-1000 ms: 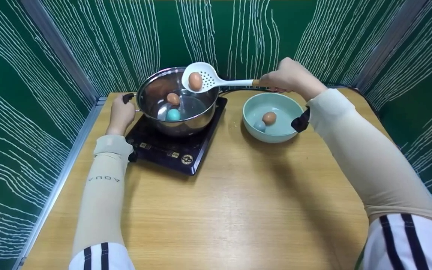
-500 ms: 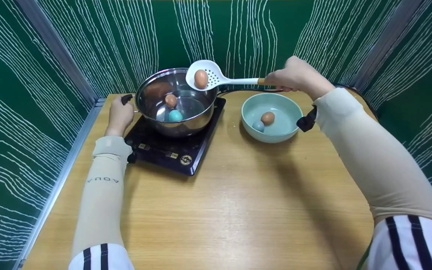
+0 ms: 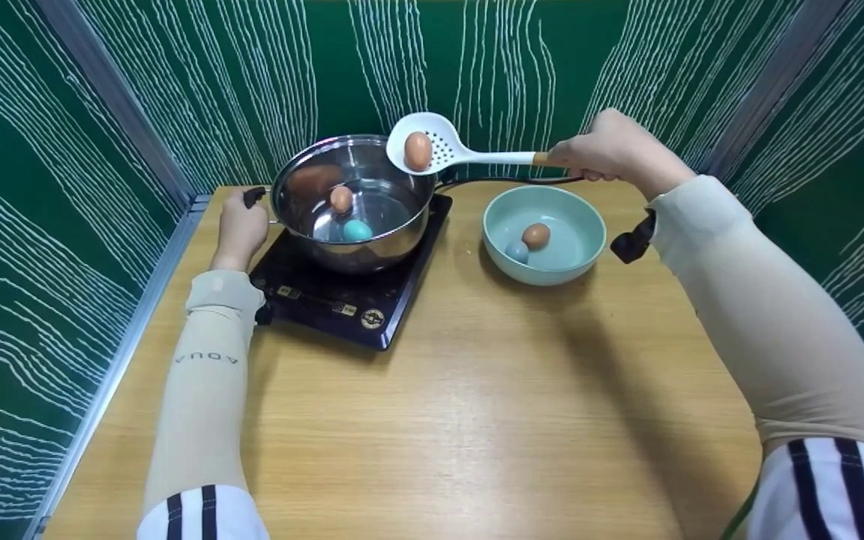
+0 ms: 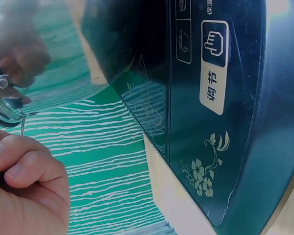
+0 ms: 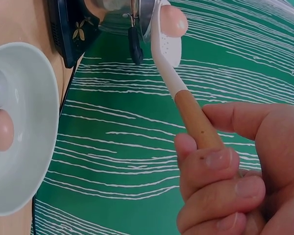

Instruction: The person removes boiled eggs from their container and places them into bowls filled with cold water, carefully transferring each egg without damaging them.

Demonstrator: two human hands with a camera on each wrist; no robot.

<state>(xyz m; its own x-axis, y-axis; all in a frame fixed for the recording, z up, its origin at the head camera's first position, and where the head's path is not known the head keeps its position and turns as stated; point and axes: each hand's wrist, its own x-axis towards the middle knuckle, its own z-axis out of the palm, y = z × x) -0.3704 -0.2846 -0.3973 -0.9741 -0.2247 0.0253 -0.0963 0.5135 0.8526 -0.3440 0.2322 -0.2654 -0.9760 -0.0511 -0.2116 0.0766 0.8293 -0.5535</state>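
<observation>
My right hand [image 3: 597,154] grips the wooden handle [image 5: 198,120] of a white slotted spoon [image 3: 447,146], with fingers curled round it. A brown egg [image 3: 418,151] lies in the spoon's bowl, held above the right rim of a steel pot [image 3: 361,255]. On the pot's left side, my left hand [image 3: 241,231] holds the loop handle, its black grip showing above the fingers. Inside the pot lie another brown egg [image 3: 341,199] and a turquoise egg [image 3: 357,230]. A pale green bowl [image 3: 544,276] right of the pot holds a brown egg [image 3: 536,235] and a pale blue egg [image 3: 517,251].
The pot stands on a black induction cooker [image 3: 327,311] at the back left of the wooden table [image 3: 447,420]. A dark cable [image 3: 507,180] runs behind the bowl. Green walls [image 3: 507,67] with white wavy lines enclose the table on three sides.
The slotted spoon with its brown egg has moved right and slightly up, towards the pot's right rim. The turquoise egg has rolled a little to the right. My left hand stays in place.
</observation>
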